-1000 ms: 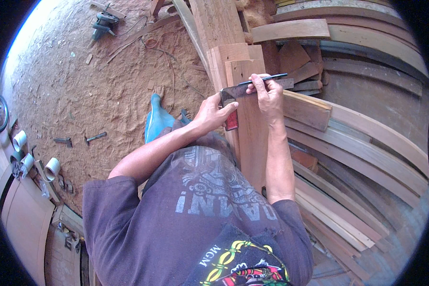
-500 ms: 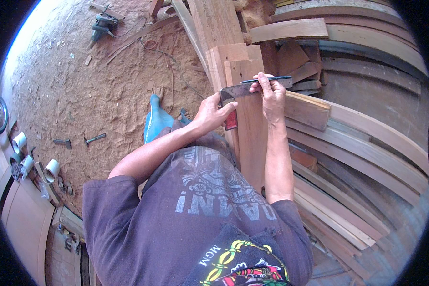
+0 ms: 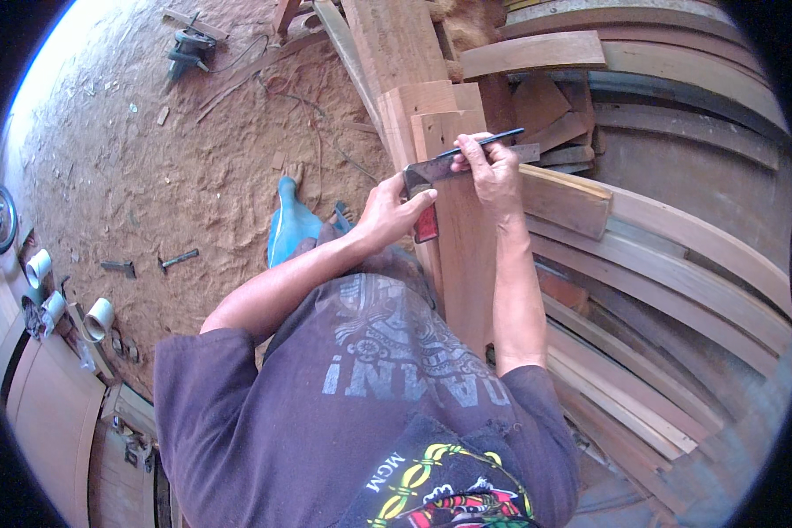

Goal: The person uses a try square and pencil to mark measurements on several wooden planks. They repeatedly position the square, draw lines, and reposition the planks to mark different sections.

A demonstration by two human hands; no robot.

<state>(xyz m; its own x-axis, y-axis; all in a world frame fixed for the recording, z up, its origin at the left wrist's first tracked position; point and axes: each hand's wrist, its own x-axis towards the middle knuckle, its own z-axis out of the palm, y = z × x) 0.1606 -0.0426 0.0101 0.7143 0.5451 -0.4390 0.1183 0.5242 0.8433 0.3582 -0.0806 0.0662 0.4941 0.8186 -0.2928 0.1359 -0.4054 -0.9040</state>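
My left hand [image 3: 391, 214] grips a try square [image 3: 426, 223] by its red and dark stock, the thumb pressed on it. The square's metal blade [image 3: 525, 153] lies across a reddish wooden board [image 3: 466, 273], reaching to the right past its edge. My right hand [image 3: 495, 176] pinches a dark pencil [image 3: 504, 137] just above the blade, its tip end pointing left and down toward the board. The fingers partly hide the middle of the blade. Shorter wood pieces [image 3: 437, 130] lie at the board's far end, on a wide plank [image 3: 396, 44].
Stacked boards [image 3: 660, 273] fill the right side. On the dusty floor at left lie a hammer [image 3: 180, 260], another short tool [image 3: 119, 267] and white containers [image 3: 99, 319]. A green power tool [image 3: 187, 53] with a cord sits far left.
My right hand has turned and shifted slightly left; the pencil now tilts, its right end higher. My left hand and the try square stay nearly in place.
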